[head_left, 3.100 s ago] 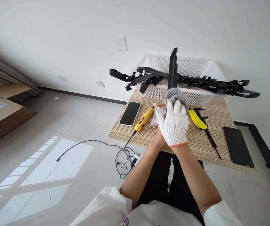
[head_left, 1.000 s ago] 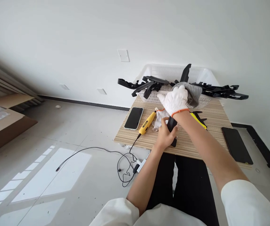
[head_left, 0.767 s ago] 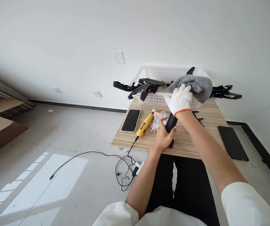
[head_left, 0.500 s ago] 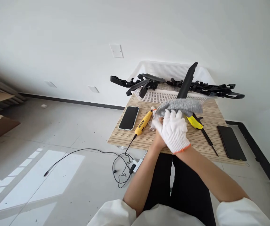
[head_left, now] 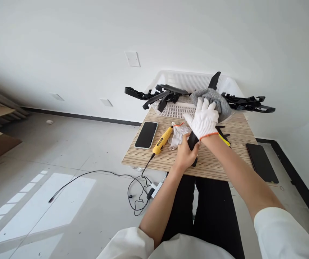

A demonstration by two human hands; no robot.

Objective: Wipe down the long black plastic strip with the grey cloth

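Since the last frame, the gloved right hand (head_left: 204,118) has slid the cloth (head_left: 213,99) up the strip (head_left: 193,138); the bare left hand (head_left: 185,156) grips the strip's lower end over the desk (head_left: 232,158).

left hand (head_left: 185,155): bare, fingers curled shut in a grip, forearm reaching forward from a white sleeve | right hand (head_left: 204,118): in a white knit glove, fingers spread and pressed down, arm stretched forward, held higher and farther out than the left
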